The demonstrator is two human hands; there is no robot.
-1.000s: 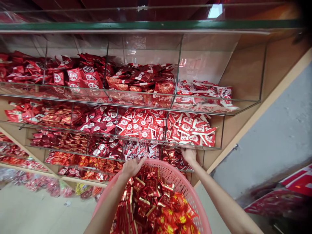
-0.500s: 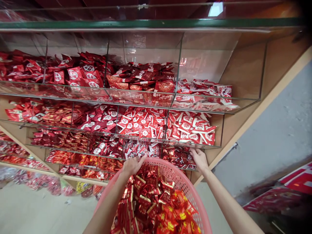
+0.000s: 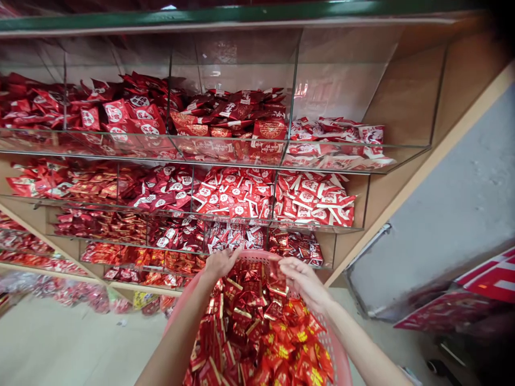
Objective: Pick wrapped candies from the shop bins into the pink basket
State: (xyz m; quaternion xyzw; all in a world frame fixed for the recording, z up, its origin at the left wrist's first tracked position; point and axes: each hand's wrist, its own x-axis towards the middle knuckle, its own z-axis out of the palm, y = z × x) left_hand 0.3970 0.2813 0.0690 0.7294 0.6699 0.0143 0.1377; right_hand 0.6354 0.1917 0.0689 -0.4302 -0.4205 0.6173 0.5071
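A pink perforated plastic basket [image 3: 340, 354] sits in front of me, heaped with small wrapped packets. Dark red packets with gold edges [image 3: 241, 316] fill its left and far parts, and brighter orange-red packets with yellow print [image 3: 287, 348] lie at the right. My left hand [image 3: 219, 264] is closed on the far-left rim, thumb along the edge. Over the far-right rim lies my right hand [image 3: 301, 279], its fingers bent and close together against the basket; their undersides are hidden.
Stepped wooden shelves with glass-fronted bins [image 3: 362, 201] stand ahead, holding red and white packets [image 3: 233, 193]. To the right are a grey wall [image 3: 454, 203] and red printed boards [image 3: 446, 313]. Bagged goods [image 3: 96, 300] lie along the floor at left.
My right hand has moved left and down from the lower shelf bin to the basket rim. My left hand stays on the rim. The view has tilted downward.
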